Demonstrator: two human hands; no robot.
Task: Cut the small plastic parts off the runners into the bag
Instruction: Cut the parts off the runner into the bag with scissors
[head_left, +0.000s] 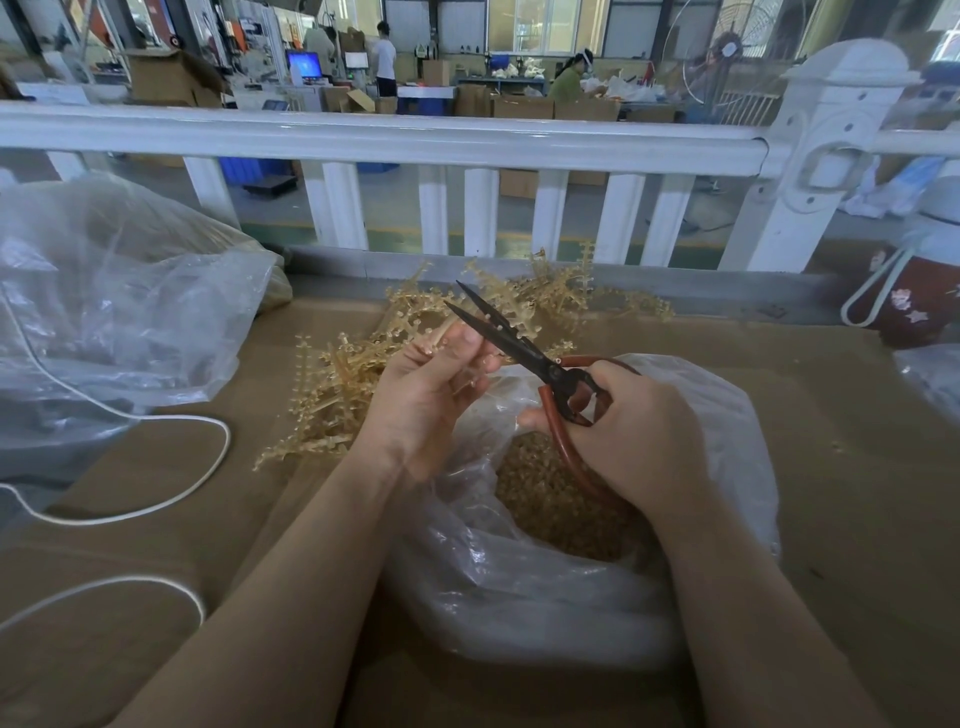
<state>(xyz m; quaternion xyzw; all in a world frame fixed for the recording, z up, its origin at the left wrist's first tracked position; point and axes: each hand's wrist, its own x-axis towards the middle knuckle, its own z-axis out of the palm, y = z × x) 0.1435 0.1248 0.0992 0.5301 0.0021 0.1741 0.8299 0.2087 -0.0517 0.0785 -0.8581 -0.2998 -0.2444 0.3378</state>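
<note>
My left hand (431, 384) grips a tan plastic runner (439, 332) just above the clear bag (519, 587). My right hand (634, 431) holds black scissors (511, 343) by their red-brown loop handles. The blades are parted and point up and left, right beside the runner at my left fingertips. The bag lies open under both hands, with a heap of small tan cut parts (561, 504) inside. A pile of tan runners (353, 374) lies on the cardboard behind and to the left of my left hand.
A large crumpled clear bag (114, 312) fills the left side. A white cord (171, 462) loops over the cardboard-covered table (857, 493). A white railing (395, 137) runs along the far edge. A dark red flask (914, 296) stands at far right.
</note>
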